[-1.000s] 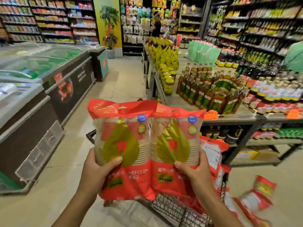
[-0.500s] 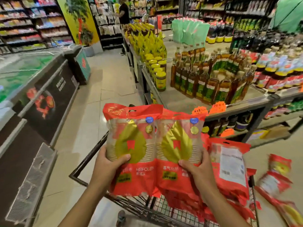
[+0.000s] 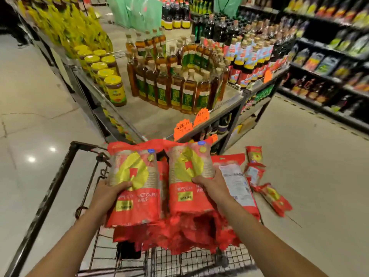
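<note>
1. Grip: left hand (image 3: 108, 193) clasps left pack (image 3: 137, 206), right hand (image 3: 211, 188) clasps right pack (image 3: 187, 198), thumbs across the fronts.
2. Both packs upright, side by side over the cart's (image 3: 59, 176) red heap (image 3: 189, 232), probably faced up for neat stacking.
3. Spilled packs (image 3: 276, 199) on floor (image 3: 319, 176) beside cart.

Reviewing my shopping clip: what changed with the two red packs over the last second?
The left hand and right hand lowered the left pack and right pack toward the pile in the shopping cart. Both grips stayed; nothing was released.
</note>
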Demonstrator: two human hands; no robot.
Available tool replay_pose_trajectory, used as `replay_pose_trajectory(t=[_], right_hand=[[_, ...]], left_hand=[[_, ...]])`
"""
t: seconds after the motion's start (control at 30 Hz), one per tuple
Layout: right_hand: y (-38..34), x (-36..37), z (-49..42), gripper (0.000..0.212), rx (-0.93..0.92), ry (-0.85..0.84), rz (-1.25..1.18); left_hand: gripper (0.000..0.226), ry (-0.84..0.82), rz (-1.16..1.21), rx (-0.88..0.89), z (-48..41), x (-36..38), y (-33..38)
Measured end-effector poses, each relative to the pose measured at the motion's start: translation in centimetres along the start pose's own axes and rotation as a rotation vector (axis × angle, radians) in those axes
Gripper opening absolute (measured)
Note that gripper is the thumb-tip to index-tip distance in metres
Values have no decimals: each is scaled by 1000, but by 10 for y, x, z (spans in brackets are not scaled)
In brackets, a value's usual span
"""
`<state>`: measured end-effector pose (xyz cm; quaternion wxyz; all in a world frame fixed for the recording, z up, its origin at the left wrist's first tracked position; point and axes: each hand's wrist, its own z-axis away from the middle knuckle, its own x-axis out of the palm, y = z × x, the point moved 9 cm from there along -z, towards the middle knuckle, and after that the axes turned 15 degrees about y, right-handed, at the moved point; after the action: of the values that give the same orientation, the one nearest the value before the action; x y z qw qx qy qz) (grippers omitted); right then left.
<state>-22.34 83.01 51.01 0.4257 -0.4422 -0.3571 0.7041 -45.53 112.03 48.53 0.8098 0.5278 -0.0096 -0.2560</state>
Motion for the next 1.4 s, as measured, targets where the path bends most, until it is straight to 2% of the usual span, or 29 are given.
replay_pose_trajectory(t=[0.07,0.13,0.2,0.23,0.33,0.43,0.53,0.6,0.67,0.7,0.8,0.83,0.9,0.93,1.03,1.1,1.2,1.33,1.4], right_hand=[[12,5,-12,89,32,26,32],[25,12,-25,93,61,31,40],[23,16,-23,88,84,29,46],[20,17,-19,78,99,33,62],[13,19,-12,37,140,7,95],[11,17,-10,27,158,-27,150],[7,15,-7,18,156,-51,214],[3,11,-3,16,144,-39,264],[2,7,-1,21,160,-2,279],[-2,6,3,31,156,5,285],[-1,-3,4,106,86,40,307],[-2,-7,8,108,64,51,327],[-20,-16,31,81,23,74,415],[-29,-22,39,80,-29,103,460],[-51,-47,60,85,-219,183,626],[-65,-71,77,84,-342,258,735],[-88,-122,104,83,-521,461,876],[-95,-198,142,82,-546,651,970],[-88,-239,161,82,-516,722,978]], left_hand=[[81,-65,-12,-40,-15,16,-5],[58,-106,-42,-53,-24,27,-10],[35,-130,-54,-33,-31,35,-11],[34,-137,-65,-28,-35,37,-10],[42,-180,-113,-5,-43,41,-9],[58,-224,-142,-33,-42,42,-14],[65,-234,-186,-64,-39,37,-24],[86,-217,-195,-64,-52,34,-37],[99,-225,-195,-43,-58,36,-43],[99,-226,-212,-29,-50,36,-36],[89,-189,-257,59,-34,30,-13],[96,-179,-288,101,-32,27,-8],[109,-142,-388,225,-28,20,6],[111,-131,-455,312,-26,20,13],[84,-100,-596,633,3,29,65],[86,-131,-687,857,34,49,99],[92,-206,-758,1118,97,91,141],[91,-304,-736,1488,218,148,185],[89,-375,-705,1612,275,177,191]])
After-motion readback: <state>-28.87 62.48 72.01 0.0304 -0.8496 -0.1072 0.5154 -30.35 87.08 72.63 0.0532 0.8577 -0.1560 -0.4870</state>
